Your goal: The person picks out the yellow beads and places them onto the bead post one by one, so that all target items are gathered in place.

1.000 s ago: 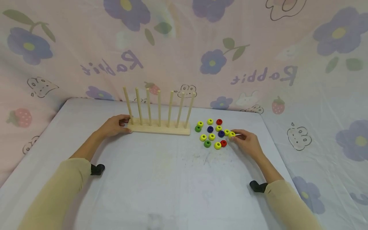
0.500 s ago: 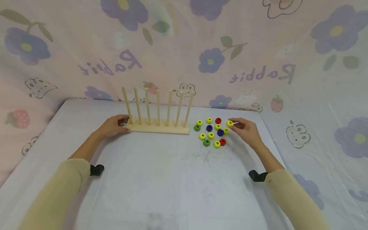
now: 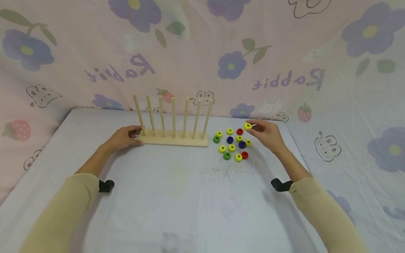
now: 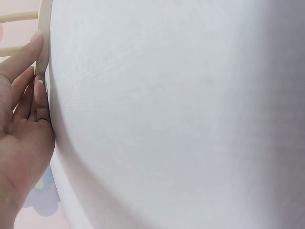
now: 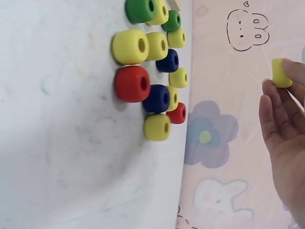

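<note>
A wooden peg rack (image 3: 174, 142) with a row of upright pegs stands toward the back of the table. My left hand (image 3: 122, 137) grips the left end of its base; in the left wrist view the thumb and fingers lie around the base's end (image 4: 43, 52). All the pegs are bare. My right hand (image 3: 267, 133) pinches a yellow bead (image 3: 247, 126) between thumb and fingers, raised above the table at the back right of the loose beads. In the right wrist view this yellow bead (image 5: 280, 73) appears side-on, its hole out of sight.
Several loose beads lie right of the rack: yellow (image 3: 238, 157), green (image 3: 226, 155), dark blue (image 3: 242, 144) and red (image 3: 244, 155). A white cloth (image 3: 177, 196) covers the table. Behind it hangs a patterned curtain (image 3: 190, 63).
My right hand has lifted the yellow bead from the right edge of the group and carried it up, back and slightly left. The left hand keeps its grip on the rack.
</note>
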`<action>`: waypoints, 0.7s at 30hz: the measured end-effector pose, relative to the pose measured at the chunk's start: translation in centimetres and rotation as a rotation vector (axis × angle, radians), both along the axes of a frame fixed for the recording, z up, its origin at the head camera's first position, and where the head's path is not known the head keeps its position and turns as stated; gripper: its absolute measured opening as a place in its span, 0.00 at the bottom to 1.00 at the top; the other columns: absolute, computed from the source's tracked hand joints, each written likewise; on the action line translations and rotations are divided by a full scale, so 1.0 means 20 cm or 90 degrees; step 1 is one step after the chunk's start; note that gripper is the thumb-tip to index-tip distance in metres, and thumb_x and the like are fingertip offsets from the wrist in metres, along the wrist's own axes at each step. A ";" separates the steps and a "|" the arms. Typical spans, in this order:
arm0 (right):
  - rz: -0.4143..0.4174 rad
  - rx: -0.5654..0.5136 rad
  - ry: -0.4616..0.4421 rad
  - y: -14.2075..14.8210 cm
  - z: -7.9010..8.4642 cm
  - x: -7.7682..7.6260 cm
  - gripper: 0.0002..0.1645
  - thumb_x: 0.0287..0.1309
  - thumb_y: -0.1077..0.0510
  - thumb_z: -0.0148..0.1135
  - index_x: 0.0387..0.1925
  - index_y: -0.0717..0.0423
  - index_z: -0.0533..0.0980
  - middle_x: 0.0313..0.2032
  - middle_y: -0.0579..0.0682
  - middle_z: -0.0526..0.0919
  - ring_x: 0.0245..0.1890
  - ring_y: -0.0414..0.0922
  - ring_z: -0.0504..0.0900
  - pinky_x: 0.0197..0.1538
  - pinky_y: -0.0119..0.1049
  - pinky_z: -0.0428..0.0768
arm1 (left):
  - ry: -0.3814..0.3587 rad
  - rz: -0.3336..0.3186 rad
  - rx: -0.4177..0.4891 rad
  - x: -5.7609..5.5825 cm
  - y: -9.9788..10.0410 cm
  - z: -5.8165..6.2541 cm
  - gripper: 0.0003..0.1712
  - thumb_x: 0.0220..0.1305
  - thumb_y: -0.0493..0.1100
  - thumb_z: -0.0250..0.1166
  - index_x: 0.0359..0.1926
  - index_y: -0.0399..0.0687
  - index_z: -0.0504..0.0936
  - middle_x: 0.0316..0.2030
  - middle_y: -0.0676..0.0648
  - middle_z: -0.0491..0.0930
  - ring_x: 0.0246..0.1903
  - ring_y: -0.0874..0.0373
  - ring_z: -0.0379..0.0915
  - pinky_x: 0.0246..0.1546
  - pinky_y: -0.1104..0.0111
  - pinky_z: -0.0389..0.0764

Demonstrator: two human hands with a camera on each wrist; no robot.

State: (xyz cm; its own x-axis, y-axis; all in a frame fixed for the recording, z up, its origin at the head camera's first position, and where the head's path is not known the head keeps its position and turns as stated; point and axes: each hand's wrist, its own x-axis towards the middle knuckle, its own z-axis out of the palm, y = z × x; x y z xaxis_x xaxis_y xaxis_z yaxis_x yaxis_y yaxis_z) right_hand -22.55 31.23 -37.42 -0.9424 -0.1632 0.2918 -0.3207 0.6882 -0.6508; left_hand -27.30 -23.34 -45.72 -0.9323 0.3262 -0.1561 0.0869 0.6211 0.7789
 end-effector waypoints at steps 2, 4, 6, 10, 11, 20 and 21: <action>0.010 0.002 0.003 -0.02 0.03 -0.02 0.19 0.60 0.59 0.70 0.54 0.56 0.82 0.45 0.53 0.86 0.42 0.49 0.85 0.41 0.21 0.79 | 0.000 0.000 0.002 0.00 0.00 0.00 0.47 0.58 0.44 0.74 0.73 0.34 0.60 0.64 0.31 0.68 0.61 0.39 0.66 0.63 0.50 0.66; 0.020 0.001 0.002 -0.03 0.05 -0.03 0.19 0.60 0.59 0.70 0.54 0.56 0.82 0.46 0.52 0.85 0.43 0.49 0.85 0.42 0.21 0.79 | -0.001 0.000 0.001 0.00 0.00 0.00 0.47 0.59 0.44 0.74 0.73 0.34 0.60 0.64 0.31 0.68 0.61 0.39 0.66 0.64 0.49 0.66; 0.025 0.003 0.001 -0.05 0.08 -0.03 0.20 0.60 0.59 0.70 0.54 0.54 0.82 0.46 0.50 0.85 0.43 0.48 0.85 0.43 0.22 0.80 | 0.000 0.000 0.000 0.00 0.00 -0.01 0.47 0.59 0.44 0.74 0.73 0.34 0.60 0.64 0.31 0.68 0.60 0.39 0.66 0.63 0.49 0.66; 0.034 0.010 0.009 -0.08 0.12 -0.06 0.20 0.60 0.58 0.70 0.55 0.54 0.81 0.46 0.51 0.85 0.43 0.48 0.85 0.44 0.23 0.80 | 0.003 0.000 -0.002 -0.01 0.00 -0.03 0.47 0.59 0.44 0.74 0.73 0.35 0.61 0.63 0.32 0.69 0.60 0.40 0.66 0.63 0.50 0.66; 0.036 0.011 0.015 -0.09 0.13 -0.06 0.20 0.60 0.58 0.70 0.55 0.55 0.81 0.46 0.51 0.85 0.43 0.48 0.85 0.44 0.23 0.80 | 0.004 0.000 0.000 -0.02 0.00 -0.03 0.47 0.59 0.44 0.74 0.73 0.35 0.61 0.63 0.32 0.69 0.59 0.40 0.66 0.62 0.50 0.66; 0.073 0.008 0.033 -0.20 0.25 -0.12 0.19 0.61 0.58 0.69 0.53 0.54 0.82 0.44 0.50 0.86 0.40 0.45 0.83 0.42 0.27 0.80 | 0.007 0.010 0.010 -0.02 -0.01 -0.05 0.46 0.58 0.43 0.74 0.73 0.36 0.62 0.62 0.33 0.69 0.59 0.41 0.66 0.62 0.52 0.66; 0.076 0.009 0.036 -0.22 0.26 -0.12 0.18 0.61 0.59 0.69 0.53 0.54 0.82 0.45 0.50 0.86 0.40 0.45 0.83 0.43 0.26 0.80 | 0.007 0.009 0.009 -0.02 -0.01 -0.05 0.46 0.58 0.43 0.74 0.73 0.35 0.62 0.63 0.33 0.69 0.59 0.41 0.66 0.62 0.52 0.66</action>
